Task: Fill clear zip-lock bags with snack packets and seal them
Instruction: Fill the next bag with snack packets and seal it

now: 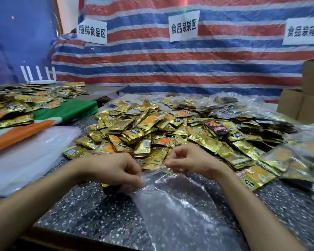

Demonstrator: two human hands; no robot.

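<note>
Both left hand (114,169) and right hand (187,160) pinch the bag (170,205) mouth. Thin, limp, probably slippery: hold the rim.

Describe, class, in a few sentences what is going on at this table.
A person pinches the mouth of a clear zip-lock bag with the left hand and right hand over the speckled table. The bag looks empty. A large pile of gold snack packets lies just beyond the hands, and filled bags sit to the right.
</note>
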